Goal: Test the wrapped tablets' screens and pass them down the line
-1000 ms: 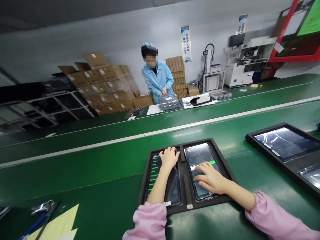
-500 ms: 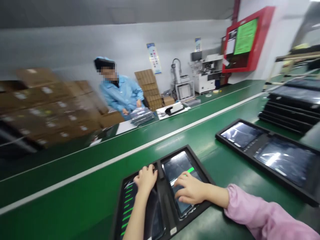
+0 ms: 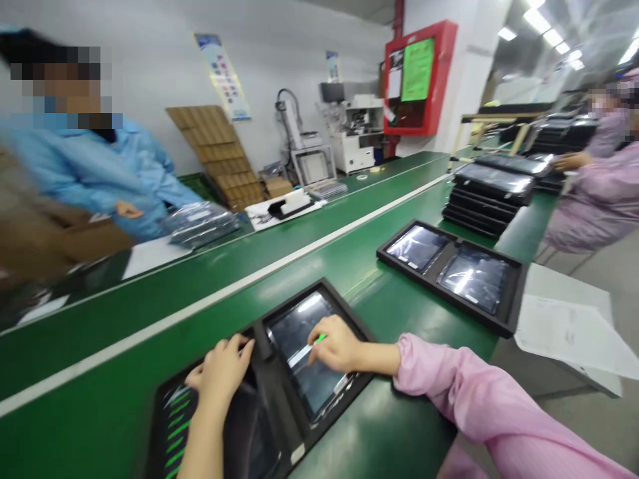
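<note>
A black foam tray [image 3: 298, 454] with two compartments lies at an angle on the green bench before me. Its right compartment holds a glossy screen panel [image 3: 319, 399] in clear film. My right hand [image 3: 335, 342] is over this panel, fingers bent together at a small green strip [image 3: 320, 338]; whether they pinch or press it is partly hidden. My left hand [image 3: 222, 369] rests with fingers apart near the far edge of the left compartment, over a dark panel [image 3: 249, 432]. Several green strips [image 3: 176, 432] lie in a row along that panel's left side.
A second black tray [image 3: 449, 243] with two screens lies to the right, before a stack of trays [image 3: 486, 196]. Across the white line [image 3: 239, 293], a co-worker in blue [image 3: 144, 173] stands by bagged panels [image 3: 202, 223]. Co-workers in pink [image 3: 599, 179] sit at right.
The view has swung right, so the tray appears further left. My right hand's fingers have drawn together over the green strip. My left hand stays on the left side of the tray.
</note>
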Demonstrator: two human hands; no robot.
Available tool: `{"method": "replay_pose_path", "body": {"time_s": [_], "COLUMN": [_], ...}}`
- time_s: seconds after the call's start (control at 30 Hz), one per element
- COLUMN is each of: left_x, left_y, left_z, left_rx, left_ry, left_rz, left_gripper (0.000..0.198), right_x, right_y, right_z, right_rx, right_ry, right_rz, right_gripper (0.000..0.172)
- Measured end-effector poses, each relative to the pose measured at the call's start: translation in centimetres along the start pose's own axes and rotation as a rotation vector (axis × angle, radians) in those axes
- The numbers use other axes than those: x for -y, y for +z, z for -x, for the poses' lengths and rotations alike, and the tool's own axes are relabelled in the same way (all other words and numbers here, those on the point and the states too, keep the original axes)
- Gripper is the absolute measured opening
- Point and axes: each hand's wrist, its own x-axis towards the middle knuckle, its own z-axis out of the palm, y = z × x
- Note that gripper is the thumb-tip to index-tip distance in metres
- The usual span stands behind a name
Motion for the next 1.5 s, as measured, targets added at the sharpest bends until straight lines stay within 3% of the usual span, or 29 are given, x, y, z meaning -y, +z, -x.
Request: {"method": "replay_pose_path", "body": {"time_s": [0.07, 0.13, 0.33, 0.4, 0.6, 0.8, 1.03, 1.13, 1.23, 1.33, 1.4, 1.5], "left_x": [-0.1, 0.0, 0.4, 0.4, 0.5, 0.3, 0.2, 0.3, 0.4, 0.5, 0.6, 0.6], "left_y": [0.0, 0.3, 1.1, 1.3, 1.3, 1.1, 0.9, 1.1, 1.5, 1.7, 1.7, 1.8], "left_z": [0.4, 0.4, 0.2, 0.2, 0.2, 0.3, 0.7, 0.6, 0.4, 0.4, 0.4, 0.4], "left_rx": [0.013, 0.000, -0.040, -0.044, -0.041, -0.010, -0.034, -0.060, -0.079, -0.078, -0.072, -0.066], "left_ry": [-0.006, 0.001, -0.029, -0.028, -0.024, -0.022, -0.010, -0.005, 0.003, 0.011, 0.016, 0.021], "left_rz": [0.004, 0.035, 0.101, 0.110, 0.113, 0.111, 0.100, 0.091, 0.084, 0.081, 0.081, 0.081], "left_gripper": [0.032, 0.033, 0.032, 0.032, 0.032, 0.033, 0.032, 0.027, 0.020, 0.016, 0.015, 0.016], "right_x": [-0.2, -0.5, -0.2, 0.1, -0.2, -0.4, 0.6, -0.4, -2.2, -3.4, -3.7, -3.8], "right_y": [-0.4, -0.7, -0.6, -0.5, -0.8, -1.0, -0.8, -1.3, -2.2, -2.7, -2.6, -2.2], "right_z": [0.0, 0.1, 0.9, 1.2, 1.1, 0.9, 1.2, 0.4, -1.9, -4.3, -5.3, -5.5], "right_rx": [-0.087, -0.094, 0.214, 0.241, 0.100, 0.121, 0.331, 0.218, 0.070, 0.120, 0.166, 0.185], "right_ry": [0.040, -0.008, -0.374, -0.419, -0.326, -0.346, -0.392, -0.235, 0.148, 0.521, 0.624, 0.637], "right_rz": [-0.094, -0.141, -0.090, -0.090, -0.175, -0.165, -0.158, -0.125, 0.063, 0.343, 0.430, 0.426], "right_gripper": [0.043, 0.044, 0.028, 0.027, 0.034, 0.033, 0.027, 0.036, 0.037, 0.034, 0.036, 0.045]}}
